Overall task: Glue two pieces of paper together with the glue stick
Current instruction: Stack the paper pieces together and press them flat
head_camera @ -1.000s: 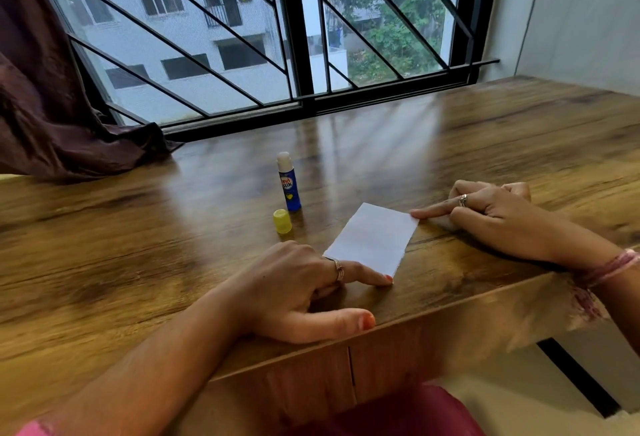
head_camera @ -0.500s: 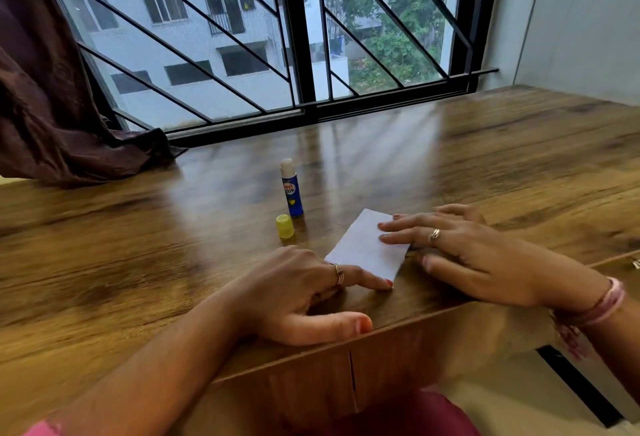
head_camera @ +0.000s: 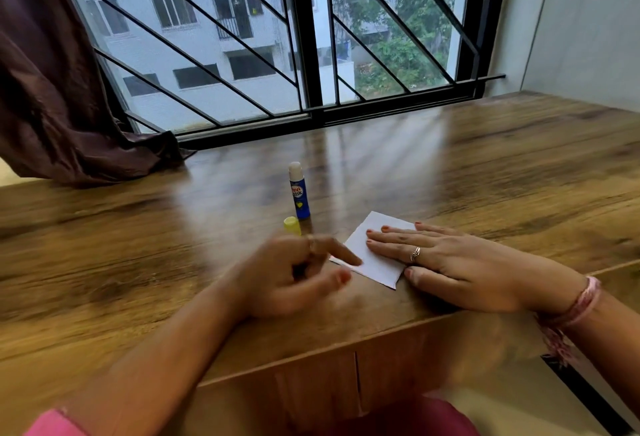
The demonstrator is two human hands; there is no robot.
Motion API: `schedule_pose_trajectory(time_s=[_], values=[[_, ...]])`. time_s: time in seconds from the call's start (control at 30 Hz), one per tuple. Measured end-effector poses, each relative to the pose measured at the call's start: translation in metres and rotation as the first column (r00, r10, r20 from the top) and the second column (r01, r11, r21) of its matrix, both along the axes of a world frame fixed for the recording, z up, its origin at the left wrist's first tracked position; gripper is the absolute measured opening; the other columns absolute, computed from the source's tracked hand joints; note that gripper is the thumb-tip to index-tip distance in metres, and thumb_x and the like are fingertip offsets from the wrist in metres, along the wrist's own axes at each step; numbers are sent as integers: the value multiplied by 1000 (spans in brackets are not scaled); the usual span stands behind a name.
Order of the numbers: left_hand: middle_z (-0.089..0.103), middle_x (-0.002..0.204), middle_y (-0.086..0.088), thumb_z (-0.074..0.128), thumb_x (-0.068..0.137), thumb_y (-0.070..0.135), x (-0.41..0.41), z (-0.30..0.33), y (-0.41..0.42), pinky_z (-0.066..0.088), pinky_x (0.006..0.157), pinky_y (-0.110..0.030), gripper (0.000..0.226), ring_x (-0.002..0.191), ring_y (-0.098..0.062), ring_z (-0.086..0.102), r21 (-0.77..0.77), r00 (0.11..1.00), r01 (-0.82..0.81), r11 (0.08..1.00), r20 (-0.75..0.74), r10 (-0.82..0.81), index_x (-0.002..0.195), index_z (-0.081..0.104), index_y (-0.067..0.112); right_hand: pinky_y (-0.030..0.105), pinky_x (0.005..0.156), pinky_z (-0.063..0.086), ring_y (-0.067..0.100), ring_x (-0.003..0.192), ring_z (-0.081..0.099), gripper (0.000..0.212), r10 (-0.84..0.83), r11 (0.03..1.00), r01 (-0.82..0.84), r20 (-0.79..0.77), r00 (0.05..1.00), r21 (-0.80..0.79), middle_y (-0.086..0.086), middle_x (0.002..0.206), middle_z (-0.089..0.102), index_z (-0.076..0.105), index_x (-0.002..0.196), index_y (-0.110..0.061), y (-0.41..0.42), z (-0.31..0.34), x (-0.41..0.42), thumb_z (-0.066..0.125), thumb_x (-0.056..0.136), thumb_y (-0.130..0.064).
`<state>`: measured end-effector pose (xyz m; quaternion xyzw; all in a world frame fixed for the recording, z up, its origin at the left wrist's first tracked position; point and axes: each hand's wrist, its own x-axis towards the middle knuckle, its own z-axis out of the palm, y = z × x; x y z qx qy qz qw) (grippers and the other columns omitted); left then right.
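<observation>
The white paper (head_camera: 375,259) lies flat on the wooden table (head_camera: 485,175), close to the near edge. The right hand (head_camera: 450,262) is laid on it with the palm down and the fingers spread and flat; nothing is pinched, the sheet is only pressed. The left hand (head_camera: 294,276) is blurred, loosely curled, with one finger stretched out to the left edge of the paper. Whether this finger really touches the sheet cannot be told, and nothing is seen to be held in this hand.

Only one white sheet can be distinguished, so it is judged that the second piece is already under or on it, and that the pressing step is in progress. This cannot be confirmed from the view.

The glue stick (head_camera: 299,193) stands upright behind the paper, uncapped, and its yellow cap (head_camera: 292,226) stands just beside it, very near to the left hand.

Several risks are seen. If the flat hand is slid instead of pressed, the upper sheet can be shifted on the wet glue and the edges are no more aligned. If the left hand is moved carelessly, the cap or the tall, narrow stick can be knocked over and rolled away. The open glue can also dry if the stick is left uncapped.
</observation>
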<state>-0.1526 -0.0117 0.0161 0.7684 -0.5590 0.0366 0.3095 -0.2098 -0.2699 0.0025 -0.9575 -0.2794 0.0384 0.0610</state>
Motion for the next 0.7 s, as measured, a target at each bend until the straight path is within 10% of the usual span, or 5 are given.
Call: schedule_pose_trajectory(time_s=[0.3,0.4,0.7], values=[[42,47,8,47,90,29,24,4,16,32,47,-20,30,40,-2,31,-645,891,-421,638,-164,422,70,54,8,28,117,-10,-6,139,-19,54,-135,989,129,-86,987,-68,-21,155,-16,-12,145,-43,1,0,17,13,98,-50],[37,46,6,48,88,31,31,3,20,35,63,-18,25,41,-11,27,-674,854,-496,547,-266,448,67,53,19,33,119,-5,-3,141,-13,54,-217,975,211,-114,970,-65,-18,157,-13,-8,147,-38,-3,4,33,11,98,-50],[32,50,-7,52,94,25,52,-6,23,24,44,-24,32,40,-11,26,-519,709,-705,483,-479,519,63,56,21,38,118,0,8,146,-8,62,-410,910,404,-55,911,-95,-8,160,-11,-9,149,-31,-4,0,63,11,94,-53]])
